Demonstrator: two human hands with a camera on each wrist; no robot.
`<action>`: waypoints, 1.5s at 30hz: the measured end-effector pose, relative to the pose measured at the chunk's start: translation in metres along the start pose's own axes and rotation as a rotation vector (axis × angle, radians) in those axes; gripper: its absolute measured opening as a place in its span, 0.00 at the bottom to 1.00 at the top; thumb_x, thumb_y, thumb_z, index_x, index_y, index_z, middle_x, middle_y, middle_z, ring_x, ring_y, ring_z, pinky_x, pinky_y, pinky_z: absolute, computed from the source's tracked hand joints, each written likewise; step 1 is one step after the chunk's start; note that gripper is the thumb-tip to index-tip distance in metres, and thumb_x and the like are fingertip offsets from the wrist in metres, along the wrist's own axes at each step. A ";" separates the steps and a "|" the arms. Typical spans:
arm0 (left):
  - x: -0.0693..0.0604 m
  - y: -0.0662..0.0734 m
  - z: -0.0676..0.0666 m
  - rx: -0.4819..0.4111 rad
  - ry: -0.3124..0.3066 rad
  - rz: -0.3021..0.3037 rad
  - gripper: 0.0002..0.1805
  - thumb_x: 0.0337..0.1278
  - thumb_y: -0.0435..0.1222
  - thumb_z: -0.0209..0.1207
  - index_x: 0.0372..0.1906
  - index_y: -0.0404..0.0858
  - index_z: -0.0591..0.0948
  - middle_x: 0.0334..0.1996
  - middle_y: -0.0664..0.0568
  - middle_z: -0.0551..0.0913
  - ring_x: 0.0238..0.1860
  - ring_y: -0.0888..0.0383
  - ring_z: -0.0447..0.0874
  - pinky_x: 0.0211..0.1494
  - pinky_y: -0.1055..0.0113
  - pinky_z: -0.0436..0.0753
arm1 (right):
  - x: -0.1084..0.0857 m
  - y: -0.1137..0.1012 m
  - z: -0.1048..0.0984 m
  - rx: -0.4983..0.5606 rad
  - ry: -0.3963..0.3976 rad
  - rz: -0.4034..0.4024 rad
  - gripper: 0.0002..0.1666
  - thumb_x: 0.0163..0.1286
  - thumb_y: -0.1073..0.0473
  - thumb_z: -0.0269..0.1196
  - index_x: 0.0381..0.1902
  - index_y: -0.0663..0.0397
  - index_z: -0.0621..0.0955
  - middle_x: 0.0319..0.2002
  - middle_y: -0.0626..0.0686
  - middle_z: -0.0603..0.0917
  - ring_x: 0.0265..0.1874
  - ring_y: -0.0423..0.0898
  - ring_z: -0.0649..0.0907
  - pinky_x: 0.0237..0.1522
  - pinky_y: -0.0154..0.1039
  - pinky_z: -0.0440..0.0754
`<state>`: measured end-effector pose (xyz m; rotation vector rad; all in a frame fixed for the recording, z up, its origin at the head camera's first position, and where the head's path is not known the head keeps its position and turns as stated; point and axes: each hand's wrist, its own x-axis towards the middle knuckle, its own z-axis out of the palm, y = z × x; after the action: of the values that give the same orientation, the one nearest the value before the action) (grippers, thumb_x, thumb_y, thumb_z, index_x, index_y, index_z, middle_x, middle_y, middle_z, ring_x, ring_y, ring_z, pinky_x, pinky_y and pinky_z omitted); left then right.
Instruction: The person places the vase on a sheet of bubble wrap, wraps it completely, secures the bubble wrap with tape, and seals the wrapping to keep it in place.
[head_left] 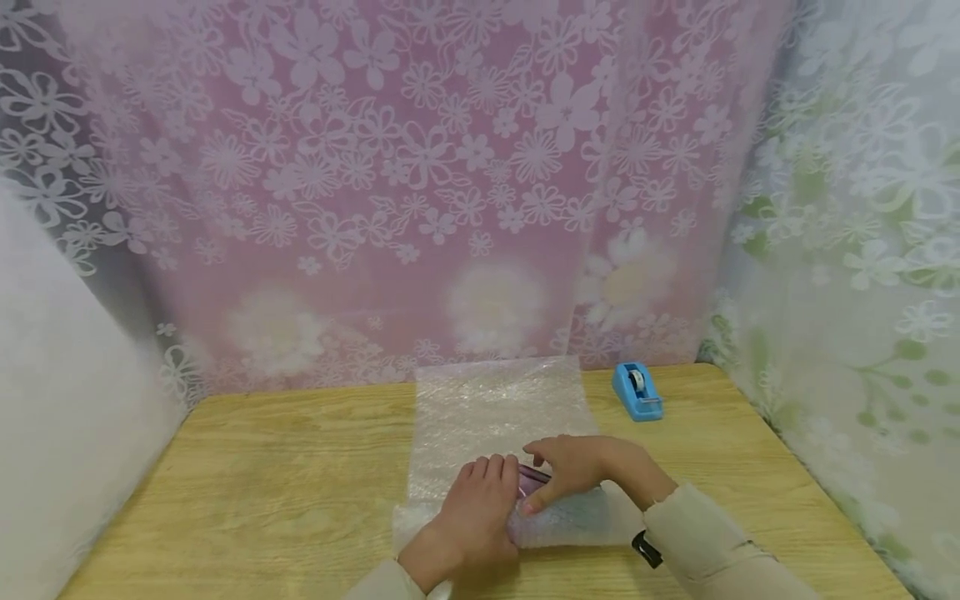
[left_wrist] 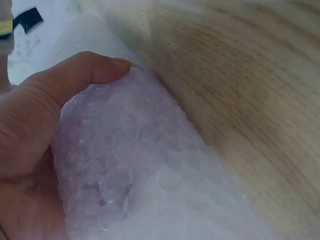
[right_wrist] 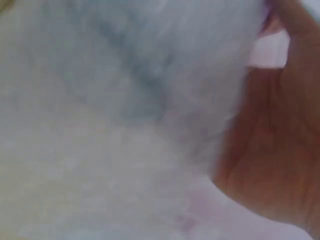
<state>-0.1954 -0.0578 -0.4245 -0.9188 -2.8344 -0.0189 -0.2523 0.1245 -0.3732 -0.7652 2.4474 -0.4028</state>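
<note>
A sheet of bubble wrap (head_left: 498, 408) lies on the table, its near end folded over into a bundle (head_left: 573, 523). A shiny purple thing (head_left: 530, 481) shows at the bundle's upper edge between the hands; its kind is hidden by the wrap. My left hand (head_left: 478, 515) grips the bundle's left part, fingers over the far side. In the left wrist view, its thumb (left_wrist: 87, 70) presses on the bubbly surface. My right hand (head_left: 573, 468) holds the bundle from the far side, thumb over the front. The right wrist view is blurred, with the wrap (right_wrist: 125, 125) beside the palm.
A blue tape dispenser (head_left: 637, 392) with a roll of tape stands at the table's back right. The wooden table (head_left: 300, 475) ends at a pink flowered curtain (head_left: 420, 183), with pale curtains on both sides. A black strap (head_left: 647, 550) hangs by the right sleeve.
</note>
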 end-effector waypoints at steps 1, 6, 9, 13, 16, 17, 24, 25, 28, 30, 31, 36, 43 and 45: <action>0.001 -0.001 0.000 -0.007 -0.015 -0.004 0.45 0.20 0.50 0.71 0.53 0.35 0.67 0.39 0.50 0.71 0.44 0.53 0.72 0.49 0.59 0.74 | -0.003 -0.003 0.002 -0.040 0.055 0.012 0.53 0.52 0.29 0.66 0.66 0.58 0.68 0.54 0.49 0.77 0.56 0.50 0.75 0.56 0.48 0.72; 0.003 -0.007 -0.003 -0.055 -0.082 -0.026 0.49 0.23 0.51 0.72 0.57 0.33 0.67 0.44 0.46 0.74 0.49 0.49 0.73 0.53 0.55 0.74 | -0.016 -0.015 0.017 -0.245 0.354 -0.030 0.56 0.52 0.27 0.63 0.66 0.62 0.68 0.60 0.59 0.74 0.60 0.59 0.71 0.59 0.54 0.69; 0.005 -0.008 -0.005 -0.064 -0.113 -0.029 0.50 0.25 0.51 0.72 0.59 0.32 0.67 0.46 0.46 0.74 0.52 0.49 0.73 0.55 0.54 0.73 | -0.024 -0.020 0.028 -0.343 0.515 -0.076 0.53 0.54 0.30 0.64 0.65 0.62 0.69 0.58 0.57 0.76 0.58 0.56 0.74 0.56 0.51 0.72; 0.005 -0.008 -0.007 -0.064 -0.129 -0.021 0.50 0.26 0.51 0.72 0.60 0.32 0.67 0.47 0.47 0.74 0.52 0.50 0.73 0.55 0.55 0.74 | -0.031 -0.025 0.043 -0.443 0.698 -0.110 0.48 0.54 0.35 0.68 0.63 0.61 0.71 0.56 0.55 0.76 0.56 0.54 0.75 0.56 0.48 0.73; 0.006 -0.010 -0.006 -0.074 -0.131 -0.013 0.49 0.26 0.53 0.72 0.59 0.33 0.67 0.44 0.49 0.74 0.50 0.52 0.73 0.53 0.56 0.75 | -0.035 -0.029 0.055 -0.500 0.812 -0.151 0.43 0.55 0.41 0.69 0.61 0.63 0.73 0.55 0.57 0.76 0.56 0.53 0.75 0.57 0.47 0.72; 0.006 -0.010 -0.007 -0.078 -0.131 -0.011 0.49 0.26 0.53 0.73 0.58 0.33 0.67 0.44 0.49 0.74 0.49 0.52 0.74 0.53 0.57 0.75 | -0.037 -0.031 0.060 -0.523 0.837 -0.167 0.42 0.55 0.43 0.69 0.60 0.65 0.73 0.56 0.57 0.76 0.56 0.54 0.74 0.57 0.48 0.72; 0.008 -0.016 -0.010 -0.097 -0.144 -0.007 0.42 0.27 0.55 0.74 0.49 0.39 0.68 0.37 0.54 0.72 0.42 0.57 0.74 0.49 0.60 0.76 | -0.036 -0.035 0.099 -0.724 0.873 -0.205 0.51 0.49 0.46 0.69 0.63 0.73 0.66 0.64 0.66 0.67 0.64 0.58 0.67 0.63 0.46 0.63; 0.009 -0.016 -0.010 -0.097 -0.147 -0.004 0.41 0.27 0.54 0.74 0.49 0.39 0.69 0.37 0.54 0.72 0.42 0.57 0.74 0.49 0.60 0.76 | -0.034 -0.036 0.103 -0.732 0.863 -0.193 0.53 0.49 0.44 0.69 0.63 0.73 0.64 0.65 0.67 0.66 0.65 0.59 0.65 0.64 0.47 0.61; 0.010 -0.015 -0.011 -0.087 -0.151 0.010 0.41 0.26 0.53 0.75 0.48 0.39 0.69 0.36 0.54 0.72 0.41 0.57 0.73 0.48 0.60 0.76 | -0.029 -0.037 0.111 -0.704 0.832 -0.139 0.57 0.48 0.44 0.70 0.66 0.74 0.60 0.67 0.69 0.61 0.67 0.61 0.61 0.66 0.49 0.58; 0.010 -0.015 -0.012 -0.077 -0.158 0.017 0.41 0.26 0.53 0.75 0.48 0.39 0.69 0.36 0.54 0.72 0.40 0.57 0.73 0.47 0.60 0.76 | -0.026 -0.037 0.115 -0.674 0.819 -0.105 0.56 0.49 0.47 0.69 0.67 0.75 0.59 0.68 0.70 0.59 0.68 0.62 0.59 0.65 0.51 0.58; 0.011 -0.015 -0.012 -0.075 -0.163 0.019 0.41 0.26 0.53 0.75 0.48 0.39 0.69 0.36 0.54 0.72 0.40 0.57 0.73 0.47 0.60 0.76 | -0.025 -0.037 0.116 -0.656 0.816 -0.092 0.56 0.48 0.49 0.69 0.67 0.75 0.59 0.68 0.70 0.58 0.68 0.63 0.58 0.64 0.51 0.59; 0.015 -0.018 -0.013 -0.090 -0.199 0.016 0.40 0.27 0.52 0.74 0.47 0.38 0.70 0.35 0.53 0.72 0.39 0.56 0.73 0.46 0.60 0.76 | -0.018 -0.036 0.118 -0.632 0.842 -0.062 0.51 0.49 0.55 0.65 0.66 0.76 0.59 0.68 0.71 0.58 0.68 0.64 0.58 0.64 0.52 0.60; 0.027 -0.020 -0.020 -0.145 -0.299 -0.027 0.40 0.26 0.53 0.75 0.47 0.39 0.69 0.36 0.53 0.74 0.41 0.56 0.75 0.48 0.59 0.76 | -0.012 -0.042 0.110 -0.623 0.752 0.034 0.49 0.55 0.57 0.64 0.68 0.76 0.57 0.69 0.71 0.56 0.69 0.63 0.55 0.67 0.52 0.55; 0.030 -0.020 -0.022 -0.145 -0.324 -0.037 0.40 0.26 0.52 0.75 0.48 0.39 0.70 0.38 0.53 0.74 0.42 0.56 0.76 0.49 0.59 0.76 | -0.010 -0.042 0.109 -0.617 0.743 0.038 0.49 0.56 0.56 0.65 0.68 0.75 0.56 0.69 0.71 0.55 0.69 0.63 0.55 0.67 0.53 0.55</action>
<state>-0.2276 -0.0582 -0.3975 -0.9776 -3.1847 -0.0890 -0.1646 0.0846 -0.4400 -0.9219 3.3498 0.1438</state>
